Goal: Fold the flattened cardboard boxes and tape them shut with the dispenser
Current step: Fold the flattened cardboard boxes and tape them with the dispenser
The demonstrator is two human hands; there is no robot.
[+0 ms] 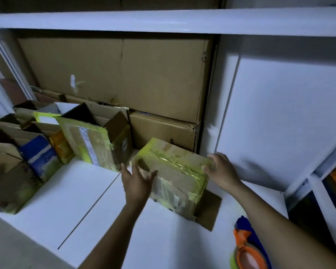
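Dim, bluish picture on my end: soft shadow on the white wall (279, 94), the tape dispenser (246, 249) blurred at the bottom edge, the shelf (163, 20) bowed by the wide lens.

The left hand (136, 184) presses the taped box (175, 171) on the table (81, 193); the right hand (222, 169) grips its corner.

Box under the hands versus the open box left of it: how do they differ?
The held box has its upper face closed under yellow tape; the open box has flaps up, dark inside showing. The held box leans tilted; the open box stands upright. The right hand grips the held box's corner, the left hand is at its side; neither grips the open box. Both are brown cardboard with yellow tape.
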